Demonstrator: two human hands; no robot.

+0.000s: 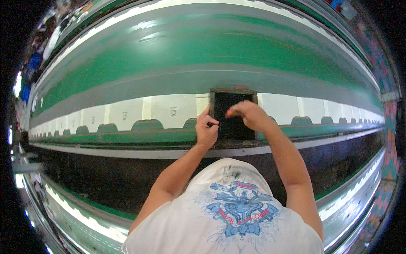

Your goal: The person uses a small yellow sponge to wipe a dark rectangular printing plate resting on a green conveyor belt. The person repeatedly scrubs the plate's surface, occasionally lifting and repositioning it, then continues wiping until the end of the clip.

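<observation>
**Black panel gripped at both sides on a long green machine**

Black, flat and rectangular, set upright in the middle of the white strip: the panel [230, 120], with a rusty frame edge along its top. Left hand [206, 129] clamped on its left edge, fingers curled together around it. Right hand [249, 114] pressed on the upper right part, fingers bent, grip closed against the face. Behind, far and wide, the green machine body [203, 55]. Near, a white printed shirt [237, 211] at the lower edge.
</observation>
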